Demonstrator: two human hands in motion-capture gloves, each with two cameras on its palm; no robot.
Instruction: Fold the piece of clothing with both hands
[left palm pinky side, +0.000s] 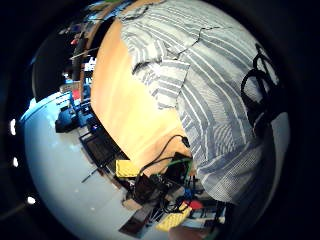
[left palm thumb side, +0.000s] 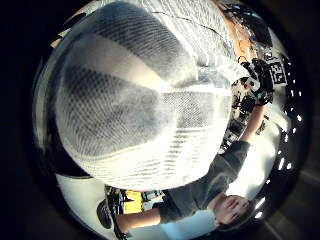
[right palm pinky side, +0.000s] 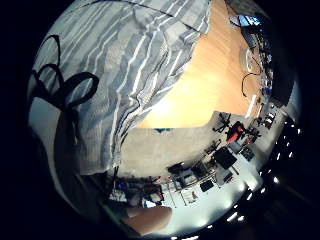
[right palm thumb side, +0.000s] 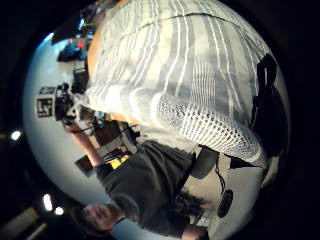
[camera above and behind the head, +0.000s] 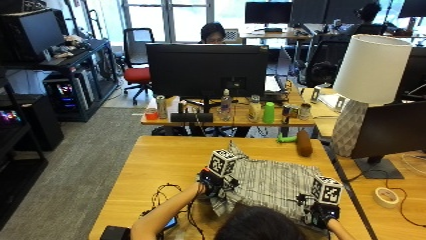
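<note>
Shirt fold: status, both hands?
Left hand and right hand each grip an edge of the striped shirt, partly lifted off the wooden table. Nothing in the way.

Shirt on table, left hand and right hand at its sides

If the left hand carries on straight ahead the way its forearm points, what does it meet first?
Probably only more striped shirt, which the left hand already grips at its edge; beyond that, bare wooden table. Depth is uncertain.

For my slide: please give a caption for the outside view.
Both gloved hands, left hand and right hand, grip a grey striped shirt on a wooden table.
</note>
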